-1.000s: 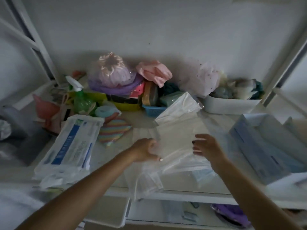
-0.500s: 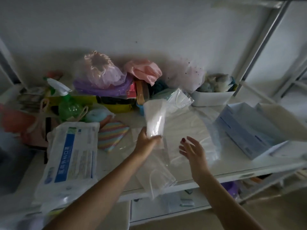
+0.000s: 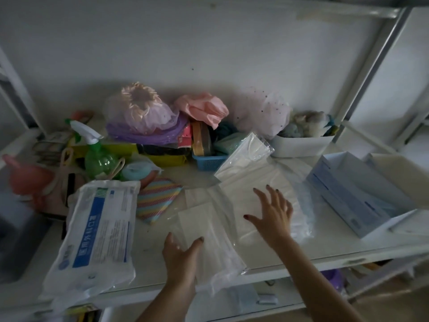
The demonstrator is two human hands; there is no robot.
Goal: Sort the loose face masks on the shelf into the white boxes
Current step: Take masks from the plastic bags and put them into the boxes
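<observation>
Loose white face masks in clear wrappers lie across the middle of the white shelf (image 3: 148, 231). One wrapped mask (image 3: 209, 233) lies near the front edge, and my left hand (image 3: 180, 254) rests on its near end with fingers spread. My right hand (image 3: 272, 212) hovers open, fingers apart, over a larger pile of wrapped masks (image 3: 260, 182). Another wrapped mask pack (image 3: 243, 154) leans behind that pile. Two open boxes stand at the right: a blue-and-white box (image 3: 352, 191) and a white box (image 3: 401, 175) behind it.
A big sealed mask pack with a blue stripe (image 3: 97, 228) lies at the front left. A green spray bottle (image 3: 95, 154), a striped pouch (image 3: 157, 198), a blue basket (image 3: 209, 161), a white bin (image 3: 301, 145) and bagged fabric crowd the back.
My left hand had lifted one wrapped mask upright; now that mask lies flat near the front edge under my left hand. My right hand has spread open above the pile.
</observation>
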